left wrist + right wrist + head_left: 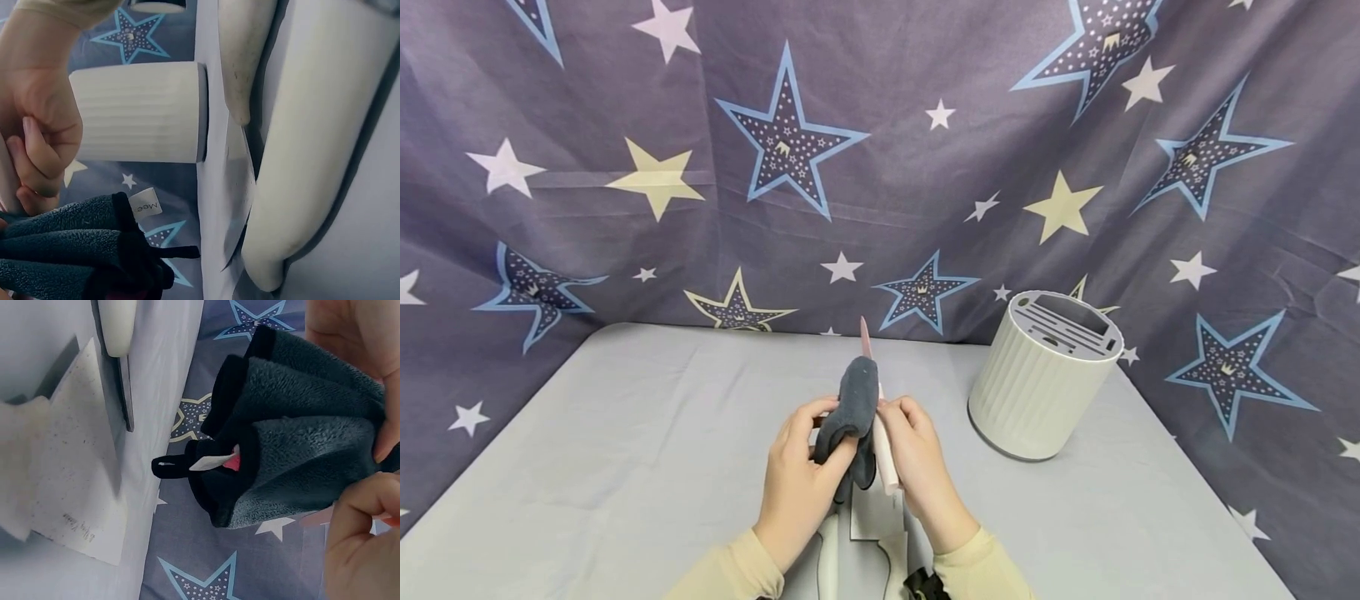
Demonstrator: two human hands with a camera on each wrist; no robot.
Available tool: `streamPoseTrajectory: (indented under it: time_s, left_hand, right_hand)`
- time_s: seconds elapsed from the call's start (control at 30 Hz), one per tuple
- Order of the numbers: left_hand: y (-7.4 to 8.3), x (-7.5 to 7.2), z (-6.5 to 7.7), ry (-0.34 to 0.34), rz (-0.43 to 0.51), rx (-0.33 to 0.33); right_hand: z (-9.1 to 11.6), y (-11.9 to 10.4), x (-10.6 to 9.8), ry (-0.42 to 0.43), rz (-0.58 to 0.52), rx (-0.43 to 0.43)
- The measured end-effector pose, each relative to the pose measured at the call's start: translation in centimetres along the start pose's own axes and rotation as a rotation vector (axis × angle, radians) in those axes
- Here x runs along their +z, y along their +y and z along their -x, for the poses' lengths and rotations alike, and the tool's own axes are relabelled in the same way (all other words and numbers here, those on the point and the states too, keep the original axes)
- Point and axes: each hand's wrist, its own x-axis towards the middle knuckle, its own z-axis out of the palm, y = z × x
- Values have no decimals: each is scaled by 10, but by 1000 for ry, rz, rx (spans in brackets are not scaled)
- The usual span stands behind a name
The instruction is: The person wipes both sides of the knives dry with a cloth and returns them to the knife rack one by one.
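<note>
My left hand [801,479] grips a folded dark grey cloth [855,400], thumb on its near side, wrapped about a pink-bladed knife [865,337]. The blade's tip sticks up past the cloth, pointing away from me. My right hand [919,462] holds the same knife by its pale handle [884,458], and the middle of the blade is hidden by the cloth. In the right wrist view, the cloth [306,456] shows a black hem, a hanging loop and a white tag. Under both hands, a cleaver [874,517] with a white handle lies on the table.
Left of the cleaver lies another white-handled knife [827,554]. A ribbed cream knife holder [1041,387] with a slotted top stands on the right of the grey-covered table [647,458]. Behind hangs a star-patterned curtain [895,200]. A black object [925,583] shows near my right sleeve.
</note>
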Motion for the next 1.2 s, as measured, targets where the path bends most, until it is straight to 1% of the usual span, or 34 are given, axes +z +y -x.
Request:
streamPoseTrajectory:
  time_s: [0.23,0.4,0.6,0.73,0.87,1.0,1.13,1.2]
  left_hand:
    - [6,0,7,4,18,71]
    - [11,-1,12,3,29,125]
    - [12,-1,17,4,15,227]
    - [14,-1,21,1,12,274]
    - [16,-2,24,-20,22,278]
    - [17,-3,27,-36,37,292]
    - [18,-3,28,-58,52,305]
    - [19,-3,29,-78,56,296]
  right_hand:
    - [-2,1,-2,51,-13,-20]
    - [-3,1,-4,71,-20,-43]
    - [-4,3,-7,99,-49,-51]
    - [-5,3,-8,109,-70,-64]
    - [-6,4,-9,118,-81,-67]
    - [-8,4,-10,131,-70,-64]
    - [-9,3,-12,159,-64,-50]
    - [-11,3,-14,170,-69,-37]
